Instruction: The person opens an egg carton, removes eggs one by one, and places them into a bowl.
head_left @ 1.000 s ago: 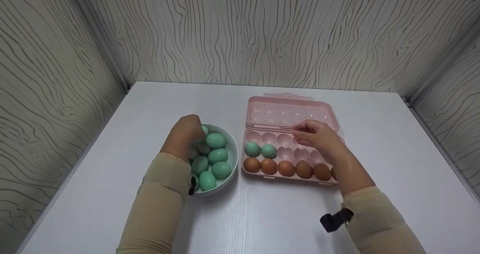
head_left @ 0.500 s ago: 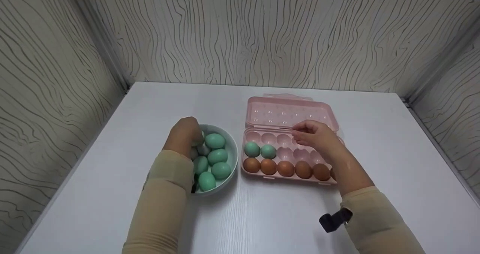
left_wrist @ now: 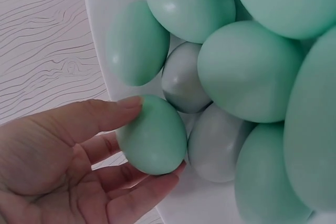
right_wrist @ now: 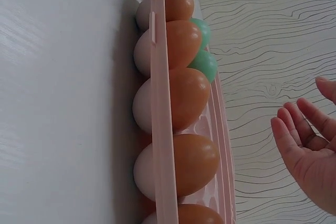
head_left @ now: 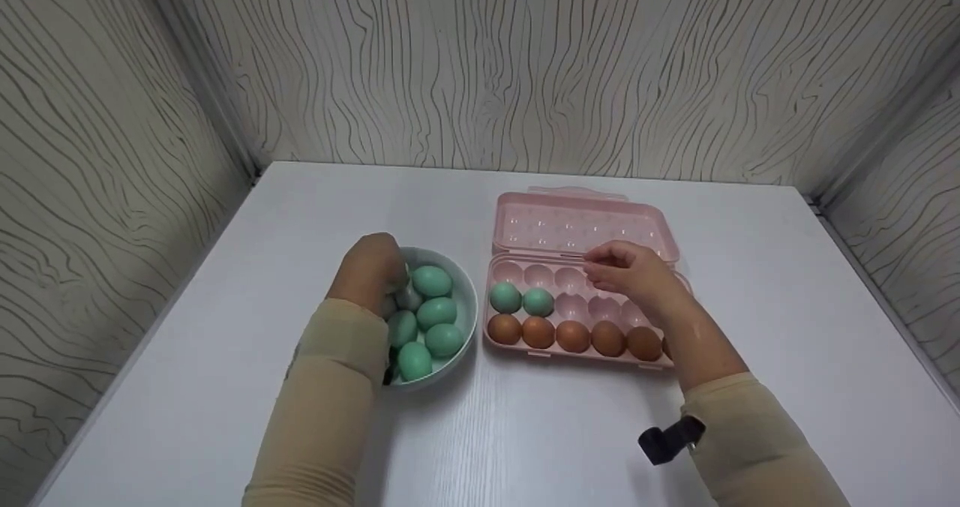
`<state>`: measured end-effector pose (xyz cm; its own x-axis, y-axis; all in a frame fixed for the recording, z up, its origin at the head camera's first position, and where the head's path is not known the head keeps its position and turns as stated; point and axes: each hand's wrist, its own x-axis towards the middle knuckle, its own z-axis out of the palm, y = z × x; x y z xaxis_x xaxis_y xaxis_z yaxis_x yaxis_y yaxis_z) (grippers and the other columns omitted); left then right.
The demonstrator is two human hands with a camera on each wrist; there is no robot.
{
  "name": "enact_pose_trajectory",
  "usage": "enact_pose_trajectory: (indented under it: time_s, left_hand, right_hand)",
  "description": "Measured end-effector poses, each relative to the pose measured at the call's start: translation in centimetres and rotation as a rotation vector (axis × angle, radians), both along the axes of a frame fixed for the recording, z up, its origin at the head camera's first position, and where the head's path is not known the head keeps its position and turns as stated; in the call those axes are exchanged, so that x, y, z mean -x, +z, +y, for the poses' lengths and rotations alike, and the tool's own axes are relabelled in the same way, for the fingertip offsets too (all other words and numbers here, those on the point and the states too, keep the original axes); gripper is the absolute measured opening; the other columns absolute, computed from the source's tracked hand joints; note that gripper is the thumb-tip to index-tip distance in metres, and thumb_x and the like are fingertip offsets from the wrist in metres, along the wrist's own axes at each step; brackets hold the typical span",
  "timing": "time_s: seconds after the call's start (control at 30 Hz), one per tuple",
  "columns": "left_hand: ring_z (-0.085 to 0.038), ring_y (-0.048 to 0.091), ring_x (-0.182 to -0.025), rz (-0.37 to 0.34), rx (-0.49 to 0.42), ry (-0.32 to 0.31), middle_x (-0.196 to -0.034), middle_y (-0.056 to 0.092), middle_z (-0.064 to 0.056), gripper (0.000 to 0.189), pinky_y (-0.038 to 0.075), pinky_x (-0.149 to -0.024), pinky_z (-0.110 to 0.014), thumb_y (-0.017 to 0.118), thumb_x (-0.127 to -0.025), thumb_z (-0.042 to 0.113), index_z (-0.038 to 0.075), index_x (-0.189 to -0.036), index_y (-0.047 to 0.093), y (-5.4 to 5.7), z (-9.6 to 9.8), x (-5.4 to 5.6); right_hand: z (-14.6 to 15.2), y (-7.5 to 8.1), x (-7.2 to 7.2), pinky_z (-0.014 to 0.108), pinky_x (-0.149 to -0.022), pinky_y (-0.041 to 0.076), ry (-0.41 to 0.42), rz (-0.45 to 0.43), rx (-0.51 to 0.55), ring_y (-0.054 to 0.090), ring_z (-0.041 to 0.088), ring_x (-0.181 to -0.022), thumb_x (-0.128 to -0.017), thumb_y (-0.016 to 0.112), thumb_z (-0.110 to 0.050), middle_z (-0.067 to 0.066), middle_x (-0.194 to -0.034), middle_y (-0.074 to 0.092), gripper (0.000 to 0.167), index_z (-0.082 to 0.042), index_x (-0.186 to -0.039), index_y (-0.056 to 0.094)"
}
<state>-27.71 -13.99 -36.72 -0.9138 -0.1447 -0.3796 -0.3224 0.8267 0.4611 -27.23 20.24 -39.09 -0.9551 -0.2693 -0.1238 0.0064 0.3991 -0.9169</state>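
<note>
My left hand (head_left: 373, 263) reaches into the far left side of the white bowl (head_left: 471, 304). In the left wrist view its thumb and fingers hold a green egg (left_wrist: 153, 137) beside the bowl's wall. Several more green eggs (left_wrist: 252, 72) and a couple of greyer-looking ones (left_wrist: 220, 142) lie around it. My right hand (head_left: 634, 271) hovers over the pink egg carton (head_left: 538, 354), its fingers loosely bent with nothing between them. Brown eggs (head_left: 572, 336) fill the carton's near row, and two green eggs (head_left: 505, 297) sit at the left of the middle row.
The carton's lid (head_left: 577, 226) lies folded back behind it. Bowl and carton stand side by side on a white table (head_left: 465, 447), with wood-patterned panels (head_left: 480, 72) at the back and both sides. A black wrist camera (head_left: 671, 439) sticks out from the right sleeve.
Since a second ago my left hand has shifted slightly within the bowl and then stayed nearly still. My right hand has kept its place over the carton.
</note>
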Motion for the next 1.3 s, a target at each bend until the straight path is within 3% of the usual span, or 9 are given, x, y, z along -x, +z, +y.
enact_pose_trajectory:
  time_s: [0.17, 0.4, 0.63, 0.77, 1.03, 1.3]
  left_hand:
    - [-0.029, 0.055, -0.101, 0.024, 0.029, -0.031, -0.111, 0.060, -0.017, 0.030, 0.043, -0.092, -0.043, 0.057, -0.078, -0.007, -0.004, -0.107, 0.062, 0.3, 0.2, -0.1]
    - [-0.030, 0.052, -0.109, 0.030, 0.069, -0.058, -0.118, 0.056, -0.017, 0.034, 0.041, -0.095, -0.043, 0.053, -0.084, -0.004, -0.003, -0.118, 0.055, 0.6, 0.3, 0.0]
    - [-0.029, 0.055, -0.104, 0.075, 0.116, -0.065, -0.113, 0.059, -0.017, 0.030, 0.043, -0.092, -0.042, 0.053, -0.083, -0.005, -0.003, -0.112, 0.059, 0.8, 0.4, 0.0]
    - [-0.031, 0.053, -0.108, 0.101, 0.116, -0.074, -0.117, 0.057, -0.018, 0.035, 0.042, -0.094, -0.044, 0.056, -0.082, -0.004, -0.003, -0.117, 0.056, 1.1, 0.5, 0.0]
    - [-0.032, 0.052, -0.109, 0.185, 0.062, -0.093, -0.118, 0.057, -0.017, 0.043, 0.042, -0.093, -0.046, 0.062, -0.078, 0.004, 0.000, -0.120, 0.053, 2.0, 1.1, -0.2]
    - [-0.029, 0.052, -0.110, 0.231, -0.064, -0.143, -0.120, 0.055, -0.013, 0.041, 0.043, -0.092, -0.043, 0.064, -0.082, 0.016, 0.005, -0.121, 0.052, 3.0, 2.8, -0.7]
  right_hand:
    - [0.4, -0.1, 0.1, 0.033, -0.086, 0.048, -0.010, 0.006, 0.007, 0.059, 0.017, -0.093, -0.086, 0.063, -0.023, 0.014, -0.108, 0.057, 0.037, 0.000, -0.114, 0.054]
    - [1.9, -0.4, 0.3, 0.029, -0.085, 0.049, -0.057, -0.006, 0.016, 0.059, 0.016, -0.095, -0.088, 0.061, -0.021, 0.020, -0.116, 0.053, 0.039, 0.004, -0.117, 0.052]
    - [4.5, -1.3, 0.6, 0.029, -0.088, 0.047, -0.127, -0.057, -0.026, 0.056, 0.021, -0.105, -0.088, 0.059, -0.032, 0.019, -0.124, 0.049, 0.049, 0.001, -0.123, 0.048]
    - [6.2, -1.5, 0.5, 0.024, -0.085, 0.048, -0.167, -0.075, -0.053, 0.055, 0.023, -0.108, -0.089, 0.057, -0.037, 0.018, -0.126, 0.048, 0.053, -0.001, -0.126, 0.047]
    - [8.4, -1.8, 0.3, 0.021, -0.083, 0.048, -0.226, -0.071, -0.060, 0.057, 0.007, -0.097, -0.090, 0.056, -0.036, 0.018, -0.125, 0.046, 0.054, 0.000, -0.128, 0.045]
    - [9.6, -2.2, 0.0, 0.014, -0.080, 0.047, -0.277, -0.075, -0.116, 0.050, 0.025, -0.112, -0.088, 0.056, -0.042, 0.016, -0.126, 0.046, 0.057, -0.004, -0.129, 0.045]
